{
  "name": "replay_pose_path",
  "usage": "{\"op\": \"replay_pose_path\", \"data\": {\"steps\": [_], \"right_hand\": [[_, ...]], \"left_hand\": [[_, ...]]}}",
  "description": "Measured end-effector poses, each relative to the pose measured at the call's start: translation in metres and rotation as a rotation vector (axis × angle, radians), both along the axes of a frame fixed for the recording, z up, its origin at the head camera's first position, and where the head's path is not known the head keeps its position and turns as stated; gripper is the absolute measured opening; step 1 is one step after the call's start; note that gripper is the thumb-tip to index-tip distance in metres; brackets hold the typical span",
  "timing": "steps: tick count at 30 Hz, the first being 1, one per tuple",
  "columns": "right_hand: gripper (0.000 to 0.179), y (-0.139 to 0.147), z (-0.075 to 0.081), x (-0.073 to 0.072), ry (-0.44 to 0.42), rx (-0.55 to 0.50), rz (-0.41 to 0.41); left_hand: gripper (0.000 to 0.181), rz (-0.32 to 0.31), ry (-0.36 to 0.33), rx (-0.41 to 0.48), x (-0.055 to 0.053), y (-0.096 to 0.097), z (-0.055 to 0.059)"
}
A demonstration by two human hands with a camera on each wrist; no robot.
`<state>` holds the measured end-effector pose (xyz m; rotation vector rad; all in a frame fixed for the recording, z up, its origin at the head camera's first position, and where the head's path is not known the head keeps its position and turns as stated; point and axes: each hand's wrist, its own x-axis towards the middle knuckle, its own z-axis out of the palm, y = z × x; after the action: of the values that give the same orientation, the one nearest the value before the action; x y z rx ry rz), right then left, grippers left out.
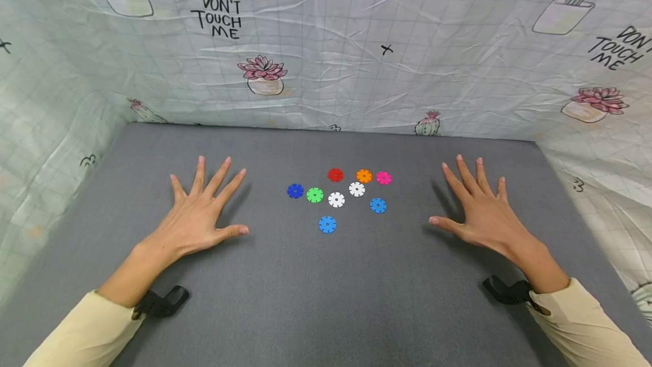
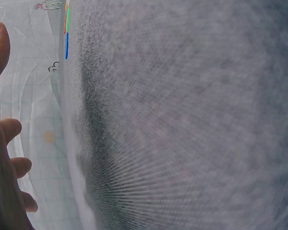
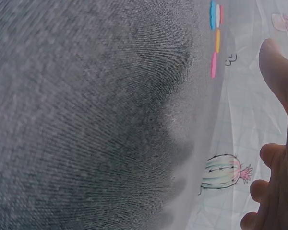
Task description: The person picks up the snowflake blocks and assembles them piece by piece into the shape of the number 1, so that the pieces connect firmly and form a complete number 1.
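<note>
Several flat notched plastic discs lie loosely grouped mid-table in the head view. A red disc, an orange disc and a pink disc form the far side. Nearer are a dark blue disc, a green disc and two white discs, one left and one right. Two light blue discs, one right and one in front, lie closest. My left hand, fingers spread, holds nothing left of them. To their right, my right hand is likewise spread and holds nothing.
Grey cloth covers the table. A pale printed curtain with cactus drawings encloses the back and sides. Each wrist wears a black camera mount, one on the left and one on the right.
</note>
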<state>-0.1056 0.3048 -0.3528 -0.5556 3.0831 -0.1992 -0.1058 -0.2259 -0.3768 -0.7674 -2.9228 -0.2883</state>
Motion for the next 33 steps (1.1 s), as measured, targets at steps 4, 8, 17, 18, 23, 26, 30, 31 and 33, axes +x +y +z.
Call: {"op": "replay_pose_path", "data": {"steps": [4,8,17,18,23,26,30,31,33], "right_hand": [[0.104,-0.001,-0.001,0.001,0.019,-0.013,0.016],[0.103,-0.005,-0.004,0.003,0.031,-0.043,0.033],[0.097,-0.030,-0.005,0.008,-0.022,-0.216,0.063],[0.096,-0.034,-0.005,0.008,-0.033,-0.246,0.075],[0.090,-0.051,-0.007,0.006,-0.096,-0.387,0.109],[0.079,-0.061,-0.012,0.004,-0.107,-0.467,0.098],[0.061,-0.075,-0.021,0.001,-0.107,-0.591,0.087],[0.057,-0.078,-0.023,0.000,-0.103,-0.615,0.083],[0.051,-0.084,-0.029,-0.002,-0.083,-0.648,0.075]], "left_hand": [[0.101,-0.003,-0.002,-0.003,0.001,0.002,0.003],[0.101,-0.013,0.008,-0.004,0.002,0.008,0.008],[0.100,-0.043,0.007,0.077,0.012,0.042,0.007],[0.101,-0.055,0.013,0.093,0.014,0.047,0.007],[0.096,-0.113,0.035,0.179,0.022,0.080,0.006],[0.088,-0.117,0.010,0.244,0.027,0.100,0.004],[0.074,-0.083,-0.035,0.336,0.032,0.122,0.000],[0.069,-0.074,-0.046,0.358,0.033,0.127,-0.001],[0.062,-0.061,-0.063,0.398,0.032,0.135,-0.004]]}}
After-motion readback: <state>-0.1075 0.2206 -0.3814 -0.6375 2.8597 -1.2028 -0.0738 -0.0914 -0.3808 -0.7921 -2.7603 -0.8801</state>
